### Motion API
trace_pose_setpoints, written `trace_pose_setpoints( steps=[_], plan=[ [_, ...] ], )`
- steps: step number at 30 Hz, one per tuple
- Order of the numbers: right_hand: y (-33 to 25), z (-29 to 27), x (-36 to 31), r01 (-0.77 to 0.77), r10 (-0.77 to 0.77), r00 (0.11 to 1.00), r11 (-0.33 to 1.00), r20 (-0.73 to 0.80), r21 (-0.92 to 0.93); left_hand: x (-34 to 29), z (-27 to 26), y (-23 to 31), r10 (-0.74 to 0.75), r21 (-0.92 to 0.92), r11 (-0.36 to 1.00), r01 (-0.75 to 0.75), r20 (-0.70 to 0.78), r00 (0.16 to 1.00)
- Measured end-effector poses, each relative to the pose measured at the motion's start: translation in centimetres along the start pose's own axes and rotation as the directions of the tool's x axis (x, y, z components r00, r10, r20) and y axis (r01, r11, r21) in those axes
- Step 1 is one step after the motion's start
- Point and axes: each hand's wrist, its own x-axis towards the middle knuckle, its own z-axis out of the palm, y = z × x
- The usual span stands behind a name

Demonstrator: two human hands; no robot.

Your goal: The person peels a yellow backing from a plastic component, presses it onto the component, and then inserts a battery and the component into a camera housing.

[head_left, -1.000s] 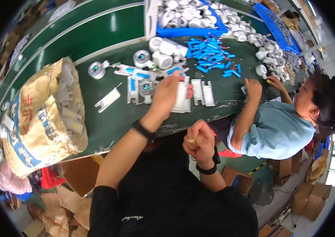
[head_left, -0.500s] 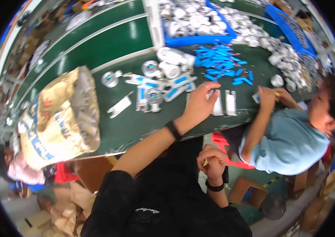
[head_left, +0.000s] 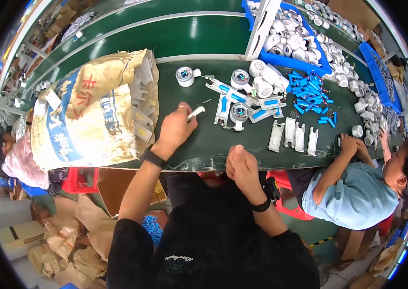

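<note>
The fingers of the left hand hide one end of the white part they hold. The right hand's curled fingers cover its palm, so whether anything sits inside cannot be told. The sack conceals its deeper contents, a post crosses the blue bin, and the lower edge crops the black shirt.

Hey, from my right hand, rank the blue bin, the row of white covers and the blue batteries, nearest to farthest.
From your right hand:
1. White covers: just ahead, to the right.
2. Blue batteries: heaped behind the covers.
3. Blue bin: beyond the batteries.
</note>
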Motion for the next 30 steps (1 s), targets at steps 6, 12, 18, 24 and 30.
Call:
trace_pose_setpoints(
  steps=[6,12,18,24,30],
  plan=[
    [-0.5,1.2,1.5,0.061,-0.057,0.998,0.969,0.024,-0.240,-5.8,-0.2,2.3,0.034,-0.955,0.174,0.238,0.247,0.968],
    [-0.2,2.6,1.7,0.138,-0.100,0.989,0.889,0.110,-0.437,-7.8,0.6,3.9,0.079,-0.900,-0.212,0.382,0.374,0.924],
    [-1.0,4.0,1.7,0.238,-0.285,0.958,0.845,-0.028,-0.479,-8.6,0.8,4.1,0.071,-0.875,-0.257,0.410,0.406,0.911],
    [0.5,3.7,2.0,0.408,-0.542,0.829,0.420,0.137,-0.811,-9.1,1.1,4.8,0.112,-0.866,-0.362,0.345,0.327,0.938],
    [0.3,3.8,1.9,0.452,-0.580,0.797,0.386,0.169,-0.804,-9.3,1.1,5.3,0.128,-0.866,-0.400,0.302,0.273,0.953]
  ],
)
